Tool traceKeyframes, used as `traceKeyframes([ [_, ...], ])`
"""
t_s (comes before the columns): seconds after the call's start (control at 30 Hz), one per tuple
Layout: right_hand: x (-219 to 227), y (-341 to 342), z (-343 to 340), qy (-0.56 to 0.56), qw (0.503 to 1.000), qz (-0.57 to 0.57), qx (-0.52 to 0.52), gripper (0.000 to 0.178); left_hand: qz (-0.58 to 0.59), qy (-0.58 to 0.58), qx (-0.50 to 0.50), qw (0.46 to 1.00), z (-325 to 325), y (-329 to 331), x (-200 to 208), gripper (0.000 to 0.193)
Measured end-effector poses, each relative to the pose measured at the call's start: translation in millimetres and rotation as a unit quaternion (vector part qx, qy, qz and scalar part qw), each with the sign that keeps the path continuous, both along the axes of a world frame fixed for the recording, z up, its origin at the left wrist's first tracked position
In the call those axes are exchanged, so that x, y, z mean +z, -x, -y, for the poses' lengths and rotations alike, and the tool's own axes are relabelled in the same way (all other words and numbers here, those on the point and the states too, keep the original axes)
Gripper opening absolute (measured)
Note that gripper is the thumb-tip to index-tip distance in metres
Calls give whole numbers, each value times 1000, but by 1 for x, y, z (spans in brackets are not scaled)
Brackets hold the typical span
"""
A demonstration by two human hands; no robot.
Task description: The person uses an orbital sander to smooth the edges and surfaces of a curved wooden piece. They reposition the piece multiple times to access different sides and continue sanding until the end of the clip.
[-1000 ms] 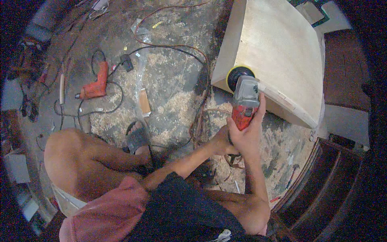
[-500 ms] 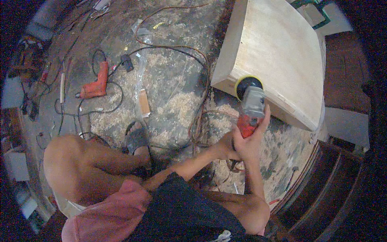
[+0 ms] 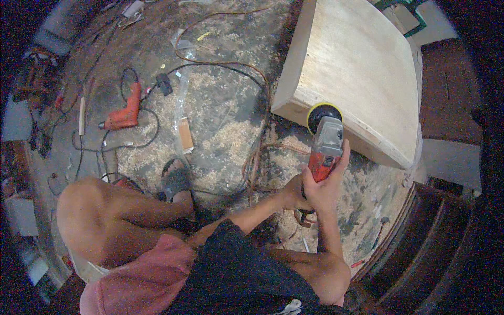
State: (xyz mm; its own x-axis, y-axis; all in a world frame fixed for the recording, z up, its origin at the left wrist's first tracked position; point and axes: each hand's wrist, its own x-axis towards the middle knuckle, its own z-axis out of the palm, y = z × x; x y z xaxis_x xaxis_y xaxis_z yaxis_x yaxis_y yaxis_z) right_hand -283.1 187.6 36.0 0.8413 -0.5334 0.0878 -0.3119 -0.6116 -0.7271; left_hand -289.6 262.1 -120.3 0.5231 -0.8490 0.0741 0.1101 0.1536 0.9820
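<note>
A red and grey angle grinder (image 3: 326, 149) with a round black, yellow-rimmed sanding pad (image 3: 324, 116) is held in front of me. Around its red body wraps my right hand (image 3: 326, 190), with the thumb and fingers on either side. My left hand (image 3: 292, 194) is closed on the rear end of the grinder, its fingers partly hidden behind the tool. The pad meets the near edge of a pale wooden box (image 3: 362, 68) with a curved top; whether it presses on the wood or hovers just off it, I cannot tell.
A red corded drill (image 3: 126, 111) lies at left, beside a black plug (image 3: 164, 84). A brown cord (image 3: 231, 63) runs across the sawdust-strewn floor. A small wood offcut (image 3: 186, 135) lies near my sandalled foot (image 3: 176, 181). Dark wooden shelving (image 3: 420, 252) stands at lower right.
The grinder has shifted slightly down and its pad now shows more fully. Both hands keep their hold. The box sits slightly further left in view.
</note>
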Motion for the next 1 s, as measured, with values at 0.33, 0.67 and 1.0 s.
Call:
traceKeyframes([
  [0.33,-1,15,7,-31,999,-9,-34,109,7,-19,-40,999,5,0,22,96],
  [0.67,-6,30,12,26,999,33,-32,112,62,-11,-19,998,0,-1,19,101],
  [1.0,-1,-24,4,-47,998,8,32,109,50,-65,67,994,-9,-44,19,100],
])
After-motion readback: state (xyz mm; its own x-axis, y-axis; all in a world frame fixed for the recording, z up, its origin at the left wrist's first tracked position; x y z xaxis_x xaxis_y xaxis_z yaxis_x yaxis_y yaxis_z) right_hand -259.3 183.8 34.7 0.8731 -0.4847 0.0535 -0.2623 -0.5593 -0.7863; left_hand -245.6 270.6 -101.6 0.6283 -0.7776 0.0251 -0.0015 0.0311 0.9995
